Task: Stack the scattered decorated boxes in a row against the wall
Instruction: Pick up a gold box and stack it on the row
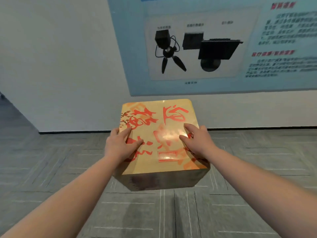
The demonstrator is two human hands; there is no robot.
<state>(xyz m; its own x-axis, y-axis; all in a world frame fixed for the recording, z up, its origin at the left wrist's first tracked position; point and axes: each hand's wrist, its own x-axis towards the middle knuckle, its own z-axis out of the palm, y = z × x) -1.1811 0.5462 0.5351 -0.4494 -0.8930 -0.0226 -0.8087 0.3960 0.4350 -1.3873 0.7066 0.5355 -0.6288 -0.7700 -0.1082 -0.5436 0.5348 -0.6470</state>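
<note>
- Head view: a decorated box [159,134] sits in the middle of the picture, its glossy yellow-gold top printed with large red brush characters, a small branch motif at the left edge and a red rectangular seal mark near the front.
- The box's near side face is dark and in shadow; whether it rests on the floor or is lifted just off it cannot be told.
- The far edge of the box lies close to the white wall [60,66]; whether it touches cannot be told.
- The left hand [118,145] holds the box's left edge, thumb and forefinger lying spread on the top, the other fingers hidden over the side.
- The right hand [197,141] holds the right edge likewise, two fingers [184,138] laid straight on the top and apart from each other, the rest wrapped out of sight down the side.
- Both bare forearms reach in from the lower corners of the picture.
- A large pale-blue poster [214,48] hangs on the wall above and behind the box, showing dark pieces of equipment, one on a small tripod, with blurred text in blue and red at the right.
- The floor [68,169] is grey carpet tile with thin pale line patterns; a dark skirting strip [73,132] runs along the foot of the wall.
- Whether the box holds anything cannot be seen, as its top is closed.
</note>
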